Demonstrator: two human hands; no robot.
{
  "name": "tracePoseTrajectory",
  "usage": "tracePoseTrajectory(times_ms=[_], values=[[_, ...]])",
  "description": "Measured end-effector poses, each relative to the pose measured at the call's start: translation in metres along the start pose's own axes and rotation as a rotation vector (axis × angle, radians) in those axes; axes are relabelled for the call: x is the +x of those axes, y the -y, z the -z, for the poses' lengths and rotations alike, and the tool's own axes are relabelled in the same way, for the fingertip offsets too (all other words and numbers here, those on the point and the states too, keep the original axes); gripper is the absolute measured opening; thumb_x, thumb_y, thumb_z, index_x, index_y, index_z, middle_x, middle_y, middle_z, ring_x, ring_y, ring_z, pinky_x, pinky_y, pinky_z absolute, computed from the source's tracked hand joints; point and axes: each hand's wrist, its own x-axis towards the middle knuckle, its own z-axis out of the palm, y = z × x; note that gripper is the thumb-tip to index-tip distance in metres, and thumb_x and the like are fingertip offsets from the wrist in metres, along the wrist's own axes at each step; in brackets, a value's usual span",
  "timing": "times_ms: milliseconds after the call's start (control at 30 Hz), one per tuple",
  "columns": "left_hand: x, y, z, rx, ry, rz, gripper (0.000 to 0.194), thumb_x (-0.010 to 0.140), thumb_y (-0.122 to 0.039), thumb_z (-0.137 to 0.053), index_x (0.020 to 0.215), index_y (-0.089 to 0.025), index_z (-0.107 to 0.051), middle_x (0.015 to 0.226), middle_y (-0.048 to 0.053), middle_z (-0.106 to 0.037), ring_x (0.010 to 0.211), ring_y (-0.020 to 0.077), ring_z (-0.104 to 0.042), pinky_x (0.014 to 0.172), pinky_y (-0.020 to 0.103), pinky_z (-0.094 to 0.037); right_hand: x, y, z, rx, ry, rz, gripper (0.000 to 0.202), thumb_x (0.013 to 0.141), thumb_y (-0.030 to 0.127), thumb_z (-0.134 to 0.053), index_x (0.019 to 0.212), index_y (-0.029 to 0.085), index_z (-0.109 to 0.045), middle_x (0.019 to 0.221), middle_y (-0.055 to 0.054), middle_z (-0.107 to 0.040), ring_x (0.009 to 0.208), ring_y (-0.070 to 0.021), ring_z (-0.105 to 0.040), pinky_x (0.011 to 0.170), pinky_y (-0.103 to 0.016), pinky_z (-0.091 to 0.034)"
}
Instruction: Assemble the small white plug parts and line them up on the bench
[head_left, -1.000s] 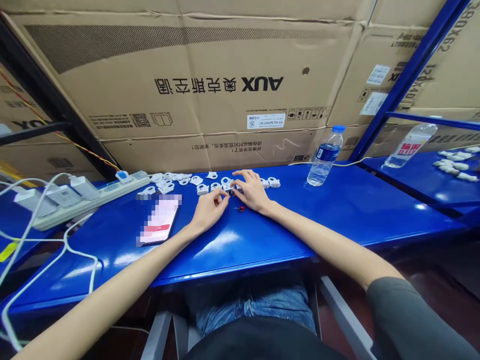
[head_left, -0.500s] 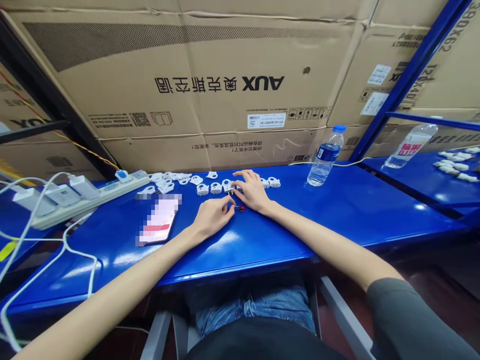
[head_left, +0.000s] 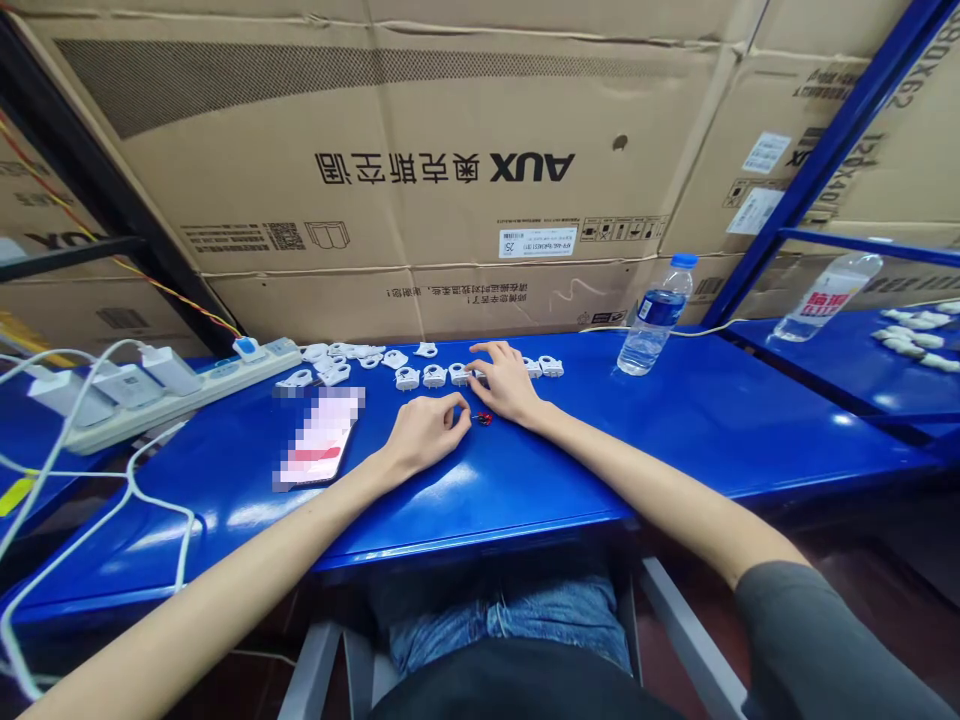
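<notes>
My left hand (head_left: 429,432) rests on the blue table with thumb and index fingertips pinched together; whatever is between them is too small to make out. Just right of those fingertips lies a small red and black part (head_left: 484,419). My right hand (head_left: 504,382) is beyond it, fingers spread and curved over the row of white plastic pieces, partly hiding some of them. One white piece (head_left: 433,376) stands in that row, left of my right hand. More white pieces (head_left: 335,373) lie in a loose cluster farther left.
A phone (head_left: 324,440) with a blurred screen lies left of my left hand. Behind it runs a power strip (head_left: 217,385) with chargers and white cables. A water bottle (head_left: 654,318) stands at the right, before large cardboard boxes (head_left: 450,110). Another bottle (head_left: 825,298) is farther right.
The view has shifted slightly. The thin metal prongs seen near my right fingertips before no longer show there. Both hands stay in nearly the same place.
</notes>
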Motion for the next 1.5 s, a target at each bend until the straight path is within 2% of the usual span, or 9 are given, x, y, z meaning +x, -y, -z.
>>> tracePoseTrajectory(times_ms=[133, 300, 700, 833, 967, 1033, 1200, 1333, 1500], values=[[0.001, 0.000, 0.002, 0.024, -0.028, 0.051, 0.018, 0.091, -0.029, -0.054, 0.086, -0.022, -0.070, 0.062, 0.000, -0.063, 0.058, 0.0183, -0.057, 0.059, 0.029, -0.030, 0.002, 0.002, 0.002, 0.002, -0.009, 0.051, 0.023, 0.100, 0.029, -0.060, 0.116, 0.022, -0.076, 0.144, -0.011, -0.061, 0.132, -0.0306, -0.049, 0.110, -0.051, -0.040], [0.002, 0.002, 0.004, 0.051, -0.081, 0.128, 0.018, 0.092, -0.027, -0.054, 0.082, -0.022, -0.067, 0.063, 0.000, -0.063, 0.059, 0.0180, -0.056, 0.059, 0.029, -0.028, 0.016, 0.006, 0.005, -0.003, 0.053, 0.117, 0.025, 0.100, 0.037, -0.063, 0.115, 0.022, -0.076, 0.142, -0.011, -0.062, 0.131, -0.0307, -0.050, 0.111, -0.050, -0.040], [0.008, 0.022, 0.001, -0.131, -0.343, 0.121, 0.016, 0.090, -0.031, -0.055, 0.083, -0.021, -0.065, 0.059, -0.004, -0.054, 0.057, 0.0146, -0.051, 0.061, 0.028, -0.034, 0.039, 0.021, -0.014, -0.010, 0.130, 0.136, 0.020, 0.100, 0.034, -0.064, 0.101, 0.022, -0.079, 0.138, -0.011, -0.065, 0.127, -0.0310, -0.051, 0.109, -0.051, -0.041], [0.010, 0.021, 0.005, -0.175, -0.449, 0.097, 0.017, 0.092, -0.031, -0.055, 0.082, -0.020, -0.064, 0.057, -0.005, -0.044, 0.055, 0.0134, -0.045, 0.061, 0.027, -0.034, 0.035, 0.023, -0.008, 0.033, 0.066, 0.133, 0.019, 0.100, 0.034, -0.064, 0.103, 0.022, -0.078, 0.138, -0.010, -0.065, 0.129, -0.0299, -0.051, 0.111, -0.049, -0.040], [0.011, 0.019, 0.011, -0.224, -0.551, 0.054, 0.012, 0.093, -0.027, -0.054, 0.089, -0.020, -0.063, 0.059, -0.006, -0.040, 0.055, 0.0127, -0.043, 0.062, 0.027, -0.036, 0.018, 0.018, 0.012, 0.043, -0.047, 0.171, 0.017, 0.100, 0.033, -0.062, 0.105, 0.025, -0.077, 0.140, -0.009, -0.065, 0.130, -0.0289, -0.052, 0.112, -0.049, -0.040], [0.011, 0.019, 0.011, -0.224, -0.540, 0.027, 0.009, 0.093, -0.026, -0.055, 0.092, -0.020, -0.062, 0.061, -0.007, -0.040, 0.055, 0.0128, -0.043, 0.062, 0.027, -0.037, 0.007, 0.012, 0.025, 0.022, -0.087, 0.199, 0.018, 0.101, 0.033, -0.061, 0.106, 0.026, -0.076, 0.140, -0.008, -0.065, 0.130, -0.0284, -0.052, 0.113, -0.049, -0.039], [0.009, 0.020, 0.002, -0.186, -0.416, -0.015, 0.008, 0.090, -0.026, -0.058, 0.095, -0.021, -0.062, 0.062, -0.007, -0.043, 0.057, 0.0128, -0.045, 0.063, 0.027, -0.037, -0.011, -0.004, 0.051, -0.056, -0.187, 0.222, 0.018, 0.102, 0.032, -0.060, 0.108, 0.027, -0.076, 0.138, -0.008, -0.066, 0.129, -0.0281, -0.054, 0.115, -0.051, -0.038], [0.010, 0.021, -0.002, -0.225, -0.366, -0.031, 0.011, 0.091, -0.029, -0.058, 0.098, -0.021, -0.062, 0.063, -0.007, -0.044, 0.058, 0.0127, -0.046, 0.064, 0.027, -0.038, -0.009, -0.011, 0.057, -0.082, -0.247, 0.208, 0.018, 0.102, 0.031, -0.060, 0.108, 0.026, -0.077, 0.137, -0.009, -0.067, 0.128, -0.0290, -0.055, 0.109, -0.049, -0.043], [0.012, 0.019, 0.000, -0.346, -0.346, -0.016, 0.016, 0.092, -0.031, -0.058, 0.103, -0.020, -0.062, 0.063, -0.008, -0.043, 0.057, 0.0125, -0.046, 0.065, 0.027, -0.040, -0.006, -0.007, 0.057, -0.116, -0.235, 0.310, 0.018, 0.101, 0.033, -0.062, 0.104, 0.027, -0.079, 0.138, -0.008, -0.066, 0.129, -0.0288, -0.053, 0.112, -0.049, -0.041]])
